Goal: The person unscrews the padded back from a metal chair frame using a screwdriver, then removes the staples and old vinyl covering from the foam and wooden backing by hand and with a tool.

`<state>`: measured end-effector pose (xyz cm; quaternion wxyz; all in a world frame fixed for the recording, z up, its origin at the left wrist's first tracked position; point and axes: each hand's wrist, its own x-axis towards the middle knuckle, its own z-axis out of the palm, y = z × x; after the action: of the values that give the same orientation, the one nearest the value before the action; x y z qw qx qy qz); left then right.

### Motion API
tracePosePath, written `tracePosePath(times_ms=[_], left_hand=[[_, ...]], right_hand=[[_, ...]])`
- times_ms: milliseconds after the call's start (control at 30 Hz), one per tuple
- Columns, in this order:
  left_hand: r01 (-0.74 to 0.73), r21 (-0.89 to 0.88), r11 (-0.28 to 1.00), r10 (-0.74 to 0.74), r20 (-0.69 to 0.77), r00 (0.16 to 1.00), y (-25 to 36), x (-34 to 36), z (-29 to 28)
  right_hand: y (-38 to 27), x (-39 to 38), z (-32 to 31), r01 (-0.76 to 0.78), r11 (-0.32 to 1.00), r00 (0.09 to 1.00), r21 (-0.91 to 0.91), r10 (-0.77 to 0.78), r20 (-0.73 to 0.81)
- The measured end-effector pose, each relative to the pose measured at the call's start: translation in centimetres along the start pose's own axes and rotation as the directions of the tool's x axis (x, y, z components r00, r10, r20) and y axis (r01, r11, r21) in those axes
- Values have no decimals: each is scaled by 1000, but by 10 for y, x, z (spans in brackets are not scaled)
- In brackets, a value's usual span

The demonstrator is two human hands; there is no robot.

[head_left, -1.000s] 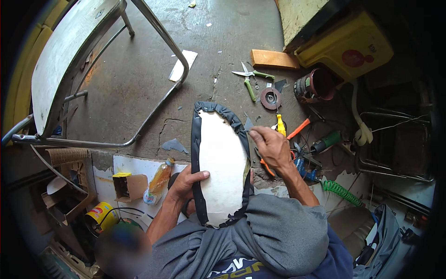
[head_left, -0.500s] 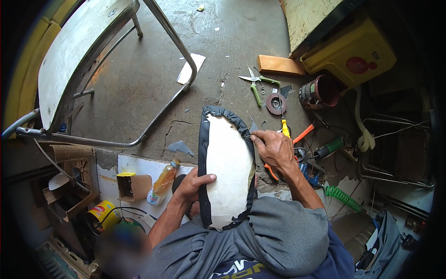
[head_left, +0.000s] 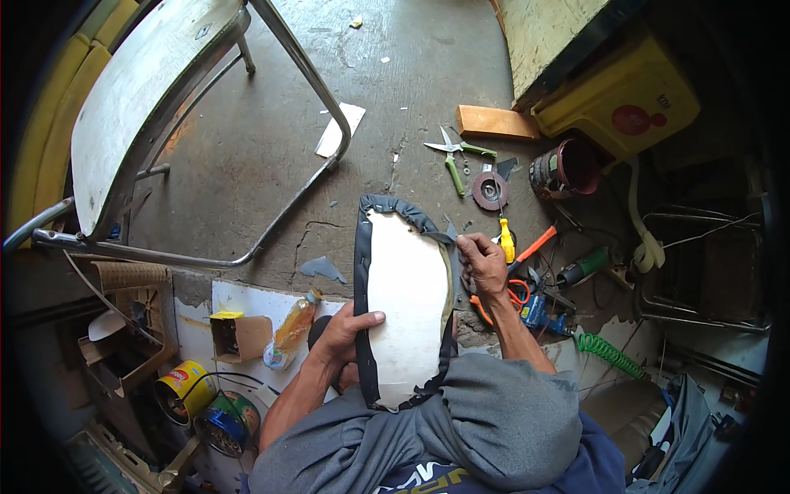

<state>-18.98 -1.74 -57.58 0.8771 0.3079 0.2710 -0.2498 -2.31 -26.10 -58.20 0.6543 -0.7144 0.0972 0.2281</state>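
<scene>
A long white panel (head_left: pixel 405 305) with a rounded top stands between my thighs, its rim wrapped in dark fabric (head_left: pixel 363 272). The fabric is folded over and gathered round the upper end and the left side. My left hand (head_left: pixel 344 336) grips the left edge, thumb on the white face and the other fingers hidden behind. At the upper right edge my right hand (head_left: pixel 484 265) is closed in a pinch on the loose fabric edge, which stretches out from the panel. Along the right side below it, the fabric is not folded over the white face.
Green-handled shears (head_left: pixel 451 152), a flap disc (head_left: pixel 490 190), a yellow screwdriver (head_left: pixel 506 239) and a blue air tool (head_left: pixel 543 314) lie right of the panel. A metal-framed chair (head_left: pixel 288 210) stands at the upper left. A bottle (head_left: pixel 294 328) and an open carton (head_left: pixel 240 337) are near my left arm.
My right hand has moved a little right and down from the panel's edge, drawing the fabric outward. The left hand keeps its hold.
</scene>
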Motion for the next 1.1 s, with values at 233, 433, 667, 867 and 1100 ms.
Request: tracePosePath(times_ms=[233, 433, 667, 867, 1100], left_hand=[[1, 48, 999, -1, -5, 1000, 1, -2, 2], [1, 99, 995, -1, 0, 1000, 9, -9, 14], [1, 97, 995, 2, -35, 999, 8, -13, 15], [36, 111, 993, -37, 1, 999, 7, -11, 9], [11, 31, 999, -13, 51, 999, 5, -7, 7]], right_hand=[[-50, 5, -1, 393, 701, 908, -595, -397, 133], [-80, 17, 16, 498, 357, 864, -790, -283, 417], [-90, 20, 25, 476, 277, 879, -835, -155, 450], [-84, 41, 12, 399, 533, 865, -747, 51, 499], [-43, 47, 2, 254, 927, 804, -276, -43, 594]])
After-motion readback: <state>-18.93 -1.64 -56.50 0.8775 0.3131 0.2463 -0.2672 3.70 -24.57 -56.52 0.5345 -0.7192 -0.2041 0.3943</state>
